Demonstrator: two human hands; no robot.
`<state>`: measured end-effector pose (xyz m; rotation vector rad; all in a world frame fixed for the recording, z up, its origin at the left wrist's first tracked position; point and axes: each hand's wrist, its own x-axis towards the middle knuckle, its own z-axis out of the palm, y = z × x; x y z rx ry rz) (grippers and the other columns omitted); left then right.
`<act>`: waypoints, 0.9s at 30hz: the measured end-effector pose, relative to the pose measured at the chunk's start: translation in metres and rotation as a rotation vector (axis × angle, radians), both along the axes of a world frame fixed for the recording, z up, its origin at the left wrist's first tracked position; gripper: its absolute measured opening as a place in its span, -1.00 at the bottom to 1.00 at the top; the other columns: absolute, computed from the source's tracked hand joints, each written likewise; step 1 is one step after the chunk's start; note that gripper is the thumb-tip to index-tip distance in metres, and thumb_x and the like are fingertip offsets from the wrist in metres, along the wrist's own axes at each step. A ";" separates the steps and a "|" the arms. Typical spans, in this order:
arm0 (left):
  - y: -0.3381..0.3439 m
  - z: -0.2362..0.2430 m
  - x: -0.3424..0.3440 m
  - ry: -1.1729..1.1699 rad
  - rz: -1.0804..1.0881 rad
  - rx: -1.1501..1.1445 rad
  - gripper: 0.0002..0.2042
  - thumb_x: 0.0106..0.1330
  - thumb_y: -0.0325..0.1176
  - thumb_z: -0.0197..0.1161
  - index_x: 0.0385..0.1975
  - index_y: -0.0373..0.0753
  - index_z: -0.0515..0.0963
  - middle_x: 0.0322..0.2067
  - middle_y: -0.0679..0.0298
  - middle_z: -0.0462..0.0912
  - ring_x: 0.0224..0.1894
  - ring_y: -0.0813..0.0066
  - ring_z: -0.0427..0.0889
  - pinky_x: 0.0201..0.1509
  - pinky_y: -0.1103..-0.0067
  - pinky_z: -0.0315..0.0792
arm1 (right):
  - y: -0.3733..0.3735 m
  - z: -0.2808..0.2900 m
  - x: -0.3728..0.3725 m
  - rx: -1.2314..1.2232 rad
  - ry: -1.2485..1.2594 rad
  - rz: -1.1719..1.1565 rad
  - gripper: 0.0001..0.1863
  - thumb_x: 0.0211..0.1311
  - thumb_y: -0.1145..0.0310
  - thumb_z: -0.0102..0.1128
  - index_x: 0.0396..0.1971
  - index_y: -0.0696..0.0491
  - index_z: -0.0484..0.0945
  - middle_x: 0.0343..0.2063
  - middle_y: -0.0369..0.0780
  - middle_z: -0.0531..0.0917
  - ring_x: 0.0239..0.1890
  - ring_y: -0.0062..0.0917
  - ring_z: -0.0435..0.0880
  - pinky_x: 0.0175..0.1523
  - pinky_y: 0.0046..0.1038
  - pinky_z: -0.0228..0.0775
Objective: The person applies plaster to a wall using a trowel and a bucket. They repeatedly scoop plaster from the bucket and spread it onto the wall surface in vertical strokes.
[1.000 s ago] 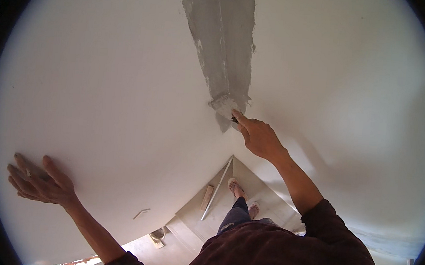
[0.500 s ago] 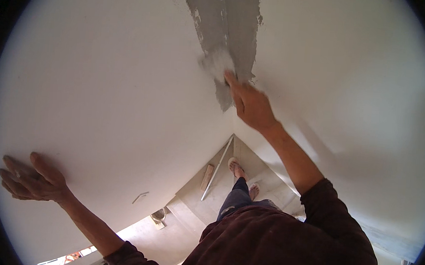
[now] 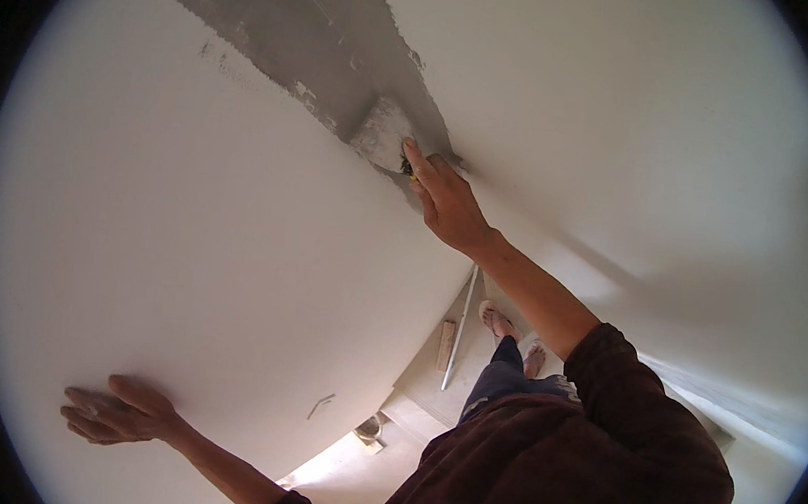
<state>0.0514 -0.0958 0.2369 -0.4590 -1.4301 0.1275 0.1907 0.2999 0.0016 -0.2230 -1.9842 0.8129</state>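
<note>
My right hand (image 3: 454, 204) is closed around the handle of a putty knife, its index finger stretched toward the blade. The wide, smeared blade (image 3: 382, 131) lies against a rough-edged grey band of filler (image 3: 289, 19) along the inside corner, near the band's lower end. Most of the handle is hidden by my fingers. Off to the left, my left hand (image 3: 121, 412) rests on the white wall (image 3: 209, 229) with its fingers stretched out and nothing in it.
Down on the floor, a thin white pole (image 3: 459, 331) and a short wooden piece (image 3: 445, 346) lie near my feet (image 3: 500, 322). A round container (image 3: 370, 428) stands by the left wall's edge. Another white wall (image 3: 619, 127) rises on the right.
The view has turned, so the grey band now slants to the upper left. The putty knife, blurred by motion before, shows more sharply. My left hand stays on the wall.
</note>
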 end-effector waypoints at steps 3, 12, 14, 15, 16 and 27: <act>-0.002 0.000 0.006 -0.013 0.014 -0.012 -0.34 0.36 0.19 -0.12 0.24 -0.24 0.34 0.27 0.02 0.21 0.37 0.14 0.07 0.33 0.13 0.10 | -0.001 -0.004 -0.013 -0.007 -0.029 -0.017 -0.33 0.28 0.47 0.07 0.37 -0.11 0.09 -0.36 -0.14 0.44 -0.37 -0.27 0.45 -0.25 -0.27 0.41; -0.004 -0.001 0.002 -0.045 0.015 0.005 -0.34 0.35 0.21 -0.17 0.28 -0.15 0.29 0.29 0.02 0.17 0.39 0.10 0.04 0.35 0.06 0.03 | -0.004 -0.040 0.027 -0.061 -0.390 -0.017 -0.41 0.30 0.36 0.06 0.33 -0.15 0.18 -0.34 -0.11 0.56 -0.39 -0.30 0.60 -0.31 -0.30 0.53; -0.003 0.001 0.005 -0.044 0.033 -0.003 -0.35 0.36 0.18 -0.12 0.29 -0.18 0.27 0.30 0.04 0.13 0.39 0.10 0.01 0.34 0.07 0.06 | -0.010 -0.040 0.049 -0.050 -0.508 -0.039 -0.44 0.32 0.34 0.04 0.32 -0.16 0.20 -0.34 -0.09 0.57 -0.42 -0.29 0.62 -0.34 -0.28 0.54; -0.003 -0.003 0.003 -0.046 0.024 -0.003 -0.34 0.36 0.19 -0.12 0.29 -0.17 0.27 0.30 0.04 0.13 0.39 0.09 0.01 0.34 0.07 0.06 | -0.013 -0.036 0.061 -0.039 -0.548 -0.044 -0.45 0.33 0.33 0.03 0.32 -0.17 0.20 -0.34 -0.08 0.58 -0.44 -0.28 0.62 -0.36 -0.27 0.54; -0.003 -0.008 -0.001 -0.049 0.016 -0.003 -0.34 0.35 0.19 -0.13 0.29 -0.17 0.27 0.30 0.05 0.12 0.39 0.09 0.01 0.34 0.07 0.06 | -0.014 -0.030 0.068 -0.028 -0.588 -0.050 -0.45 0.34 0.32 0.02 0.32 -0.18 0.21 -0.34 -0.07 0.58 -0.47 -0.27 0.62 -0.38 -0.26 0.54; 0.002 -0.006 0.003 -0.047 -0.011 0.025 -0.39 0.37 0.13 -0.10 0.28 -0.16 0.28 0.31 0.05 0.16 0.38 0.06 0.04 0.35 0.04 0.02 | -0.006 -0.022 0.031 0.032 -0.257 -0.098 -0.41 0.32 0.37 0.02 0.34 -0.23 0.16 -0.44 -0.13 0.54 -0.48 -0.26 0.54 -0.36 -0.27 0.45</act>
